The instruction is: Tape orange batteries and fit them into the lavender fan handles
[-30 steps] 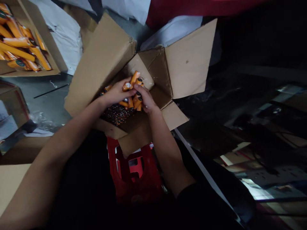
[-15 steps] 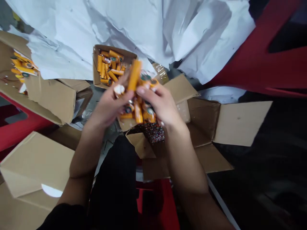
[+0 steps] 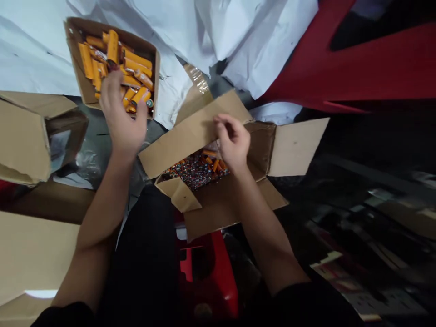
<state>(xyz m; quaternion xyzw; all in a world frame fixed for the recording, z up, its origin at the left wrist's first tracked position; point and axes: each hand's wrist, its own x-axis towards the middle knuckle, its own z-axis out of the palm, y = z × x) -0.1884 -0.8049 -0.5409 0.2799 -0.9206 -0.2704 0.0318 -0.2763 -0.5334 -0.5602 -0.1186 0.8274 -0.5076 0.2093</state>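
Observation:
A small cardboard box [image 3: 75,63] at the upper left holds several orange cylinders [image 3: 134,63] lying loose. My left hand [image 3: 121,116] hovers at that box's near edge, fingers stretched out and empty. In front of me a larger open carton [image 3: 296,145] is packed with several cylinders standing on end [image 3: 194,171], and a few orange ones lie on top. My right hand [image 3: 234,141] hangs over this carton beside its rear flap [image 3: 190,131], fingers loosely bent, and I see nothing in it.
The carton rests on a red plastic stool [image 3: 221,277] between my knees. Crumpled white paper [image 3: 238,41] covers the back. Another open cardboard box [image 3: 23,136] stands at the left, a flat carton [image 3: 27,254] at the lower left, a red surface [image 3: 357,68] at the upper right.
Both hands lifted a bunch of orange cylinders out of the carton. The left hand has gone to the small box and now both hands are empty; the right has come back over the carton.

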